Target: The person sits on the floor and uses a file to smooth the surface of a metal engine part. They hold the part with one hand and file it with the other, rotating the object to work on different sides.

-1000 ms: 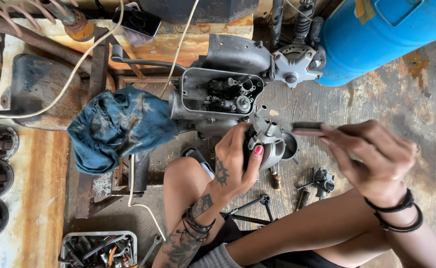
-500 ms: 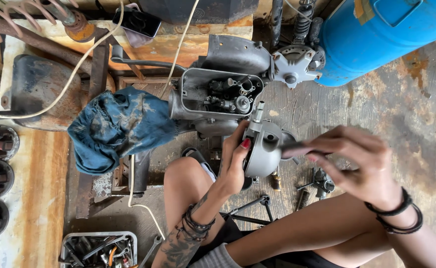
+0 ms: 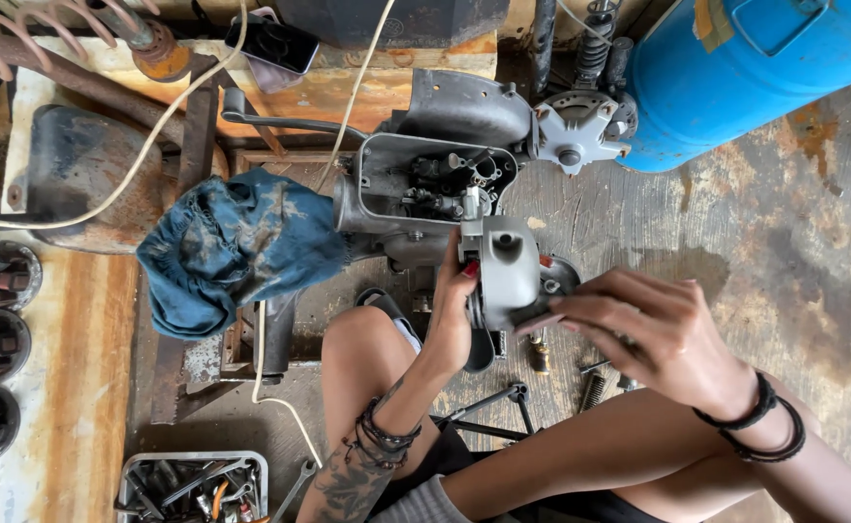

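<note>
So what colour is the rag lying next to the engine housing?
Faded blue with dark greasy stains; the rag shows best in the head view, left of the engine housing.

You have a single view, from the camera on your head, looking almost straight down past your bent knees to the stained concrete floor. It sits close: your left hand and right hand fill the lower middle, with the grey metal engine casing just above them. The frame's top edge cuts the blue plastic drum; the bottom edge cuts the grey tray of loose tools. No second view overlaps it.
</note>
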